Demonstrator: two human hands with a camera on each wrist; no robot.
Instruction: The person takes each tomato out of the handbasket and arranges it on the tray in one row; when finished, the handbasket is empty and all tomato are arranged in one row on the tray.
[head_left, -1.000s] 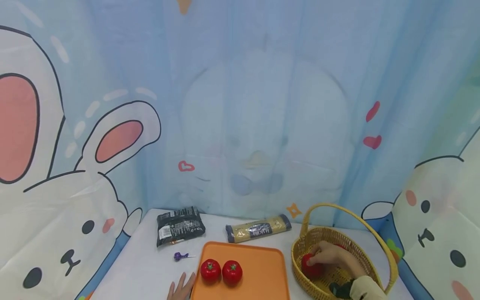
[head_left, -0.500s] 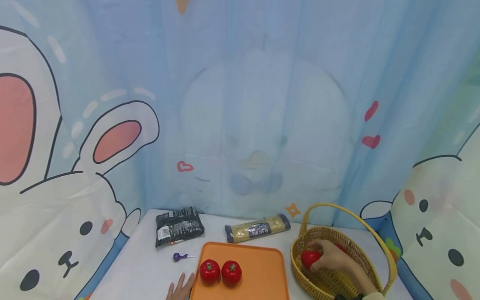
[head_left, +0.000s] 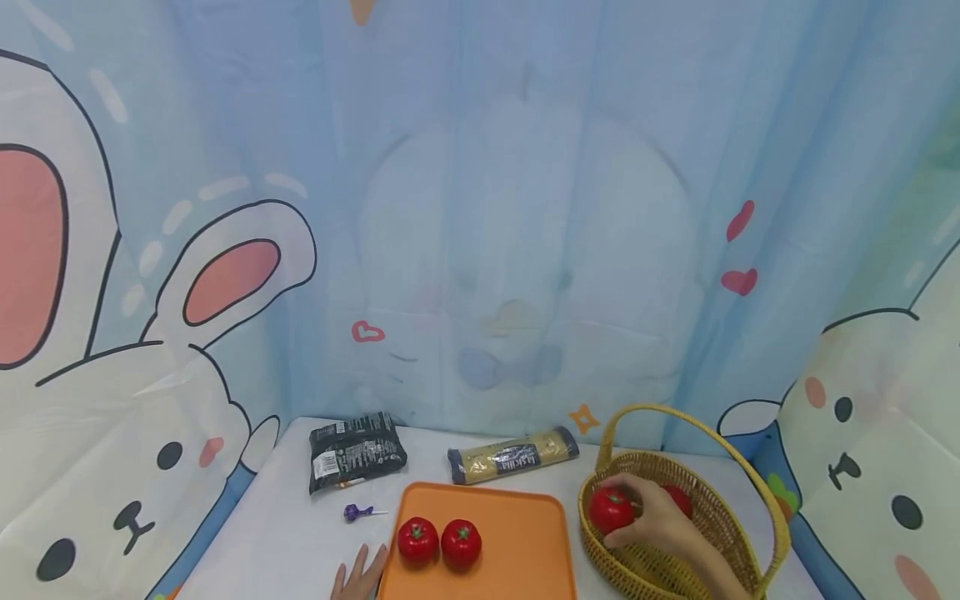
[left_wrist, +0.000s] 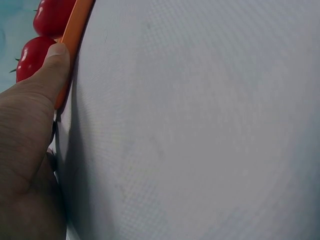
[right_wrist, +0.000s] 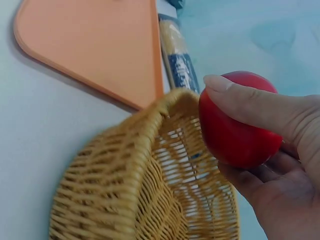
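Right hand (head_left: 660, 518): grips tomato (head_left: 610, 510) at left rim of basket (right_wrist: 100, 190), desk's (head_left: 285, 517) right side
Left hand (head_left: 358, 577): fingers straight
Left wrist view: thumb against edge of tray (head_left: 525, 537)
Head view only: basket's other tomato (head_left: 678, 498), behind right hand

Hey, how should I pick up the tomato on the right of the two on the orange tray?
Probably come from above and grip the right-hand tomato across its near and far sides, around its widest part. It is round and sits with its green stem up, and the other tomato sits close by on its left, leaving little room there.
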